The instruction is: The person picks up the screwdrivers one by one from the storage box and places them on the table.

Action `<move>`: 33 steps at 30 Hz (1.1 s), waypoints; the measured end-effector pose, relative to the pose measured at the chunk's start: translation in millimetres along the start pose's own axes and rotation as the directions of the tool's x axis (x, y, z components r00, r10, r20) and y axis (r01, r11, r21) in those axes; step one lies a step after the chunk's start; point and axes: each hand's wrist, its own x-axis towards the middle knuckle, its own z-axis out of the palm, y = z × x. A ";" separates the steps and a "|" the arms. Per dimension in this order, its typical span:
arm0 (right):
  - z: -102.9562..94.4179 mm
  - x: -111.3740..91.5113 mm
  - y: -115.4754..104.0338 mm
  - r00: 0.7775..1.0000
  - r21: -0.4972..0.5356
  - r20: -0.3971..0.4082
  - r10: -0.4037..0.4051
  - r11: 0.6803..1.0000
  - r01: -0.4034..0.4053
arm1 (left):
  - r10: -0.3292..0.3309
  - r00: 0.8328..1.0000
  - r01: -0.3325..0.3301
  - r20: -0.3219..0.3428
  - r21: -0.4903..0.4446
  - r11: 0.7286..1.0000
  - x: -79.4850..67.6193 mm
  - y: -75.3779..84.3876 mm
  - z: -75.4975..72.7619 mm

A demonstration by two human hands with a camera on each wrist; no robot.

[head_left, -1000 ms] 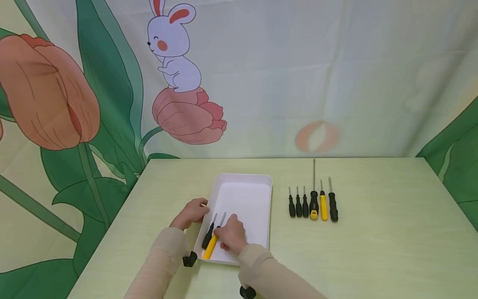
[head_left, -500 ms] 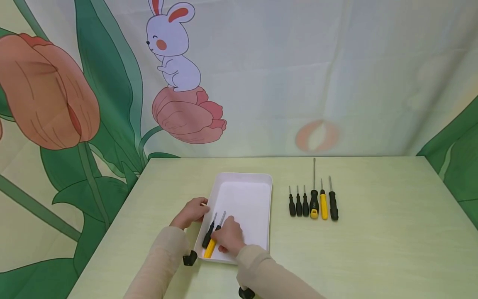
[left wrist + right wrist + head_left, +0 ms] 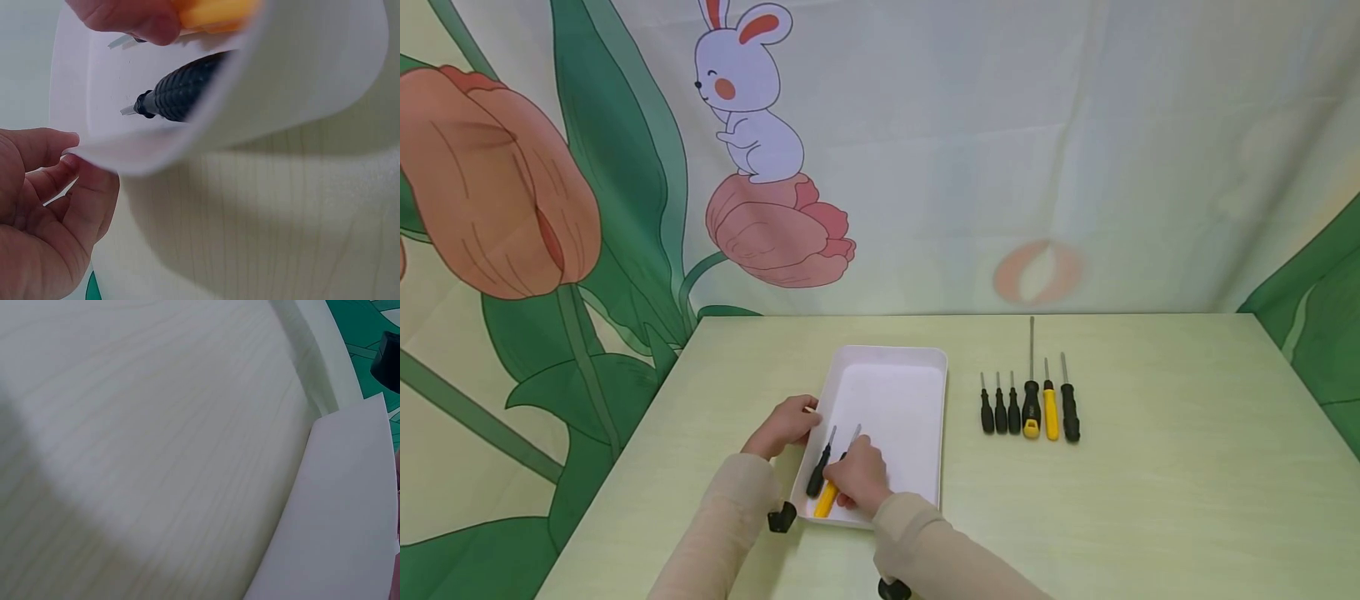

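Note:
In the head view a white tray (image 3: 891,392) lies on the table, with my left hand (image 3: 784,427) at its left side. Thumb and fingers of that left hand (image 3: 56,200) pinch the tray's rim in the left wrist view. My right hand (image 3: 861,471) is over the tray and grips a yellow-handled screwdriver (image 3: 825,502), its tip pointing away from me. Just left of it, a black screwdriver (image 3: 817,478) lies along the tray's left wall. The right wrist view shows the tray's outer wall (image 3: 331,512), but hardly any of the right hand.
Right of the tray, several screwdrivers stand in a row on the table: small black ones (image 3: 1000,417), a long black-and-yellow one (image 3: 1032,408), a yellow one (image 3: 1050,417) and a black one (image 3: 1070,417). A printed cloth (image 3: 925,167) hangs behind the table.
My right hand has shifted slightly left, and the yellow-handled screwdriver's tip has moved a little right, farther from the black screwdriver. The left hand has stayed on the rim.

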 end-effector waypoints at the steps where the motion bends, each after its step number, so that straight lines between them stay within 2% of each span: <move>1: 0.5 0.7 0.3 1.000 -0.002 -0.001 0.000 1.000 0.000 | 0.003 1.000 -0.003 0.002 -0.007 1.000 -0.3 0.1 0.0; 14: 3.3 6.7 6.5 0.999 -0.035 0.003 -0.038 0.999 0.038 | 0.013 1.000 -0.013 0.009 -0.024 1.000 0.3 -0.5 0.2; 33: 3.1 9.7 11.9 1.000 0.038 0.010 -0.023 0.999 0.023 | -0.006 1.000 0.006 0.008 -0.010 1.000 -0.5 0.2 0.3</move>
